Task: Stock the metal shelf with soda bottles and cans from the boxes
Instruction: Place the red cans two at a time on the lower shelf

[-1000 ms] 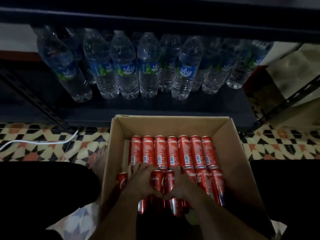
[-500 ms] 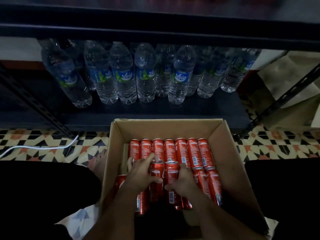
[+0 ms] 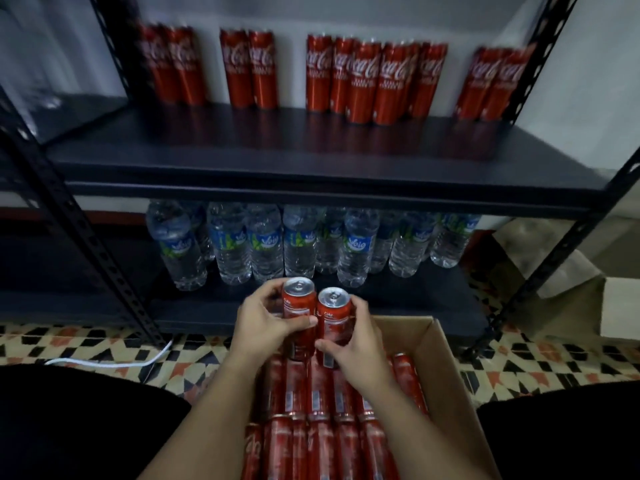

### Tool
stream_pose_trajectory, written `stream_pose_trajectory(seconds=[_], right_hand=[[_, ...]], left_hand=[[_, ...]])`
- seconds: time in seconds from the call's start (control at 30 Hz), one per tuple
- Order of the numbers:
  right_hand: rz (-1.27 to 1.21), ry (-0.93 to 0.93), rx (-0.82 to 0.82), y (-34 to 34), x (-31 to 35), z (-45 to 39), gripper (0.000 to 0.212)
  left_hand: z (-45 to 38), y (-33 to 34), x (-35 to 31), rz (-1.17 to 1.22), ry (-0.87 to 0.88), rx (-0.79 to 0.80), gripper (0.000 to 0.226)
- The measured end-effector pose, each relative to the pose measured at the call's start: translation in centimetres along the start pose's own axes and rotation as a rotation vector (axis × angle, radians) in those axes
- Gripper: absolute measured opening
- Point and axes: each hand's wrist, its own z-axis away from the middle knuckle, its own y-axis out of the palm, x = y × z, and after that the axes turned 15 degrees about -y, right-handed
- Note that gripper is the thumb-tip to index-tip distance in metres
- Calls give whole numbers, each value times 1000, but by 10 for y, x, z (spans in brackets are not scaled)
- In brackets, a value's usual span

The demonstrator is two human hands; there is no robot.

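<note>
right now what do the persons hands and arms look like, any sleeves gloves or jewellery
Both the left hand and the right hand are bare, with no gloves. The forearms are uncovered as far as the bottom edge of the view, so no sleeves show. No rings, watch or bands are visible, though the light is dim.

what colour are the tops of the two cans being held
Silver tops on red cans, one in the left hand, one in the right hand. Head view.
</note>
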Motion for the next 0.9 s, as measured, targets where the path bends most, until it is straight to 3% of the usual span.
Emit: stream_pose_trajectory(seconds=[0.3, 0.47, 0.7, 0.9], right_hand=[[-110, -318, -147, -41, 108, -84, 82], [-126, -465, -204, -55, 164, -127, 85], [-122, -574, -276, -55, 207, -181, 88], [-97, -575, -297, -39, 203, -226, 89]], left_hand=[[1, -49, -131, 43, 376, -72, 65], [-7, -72, -191, 76, 503, -128, 64], [-34, -93, -240, 104, 593, -223, 69], [-82, -96, -245, 117, 585, -299, 72]])
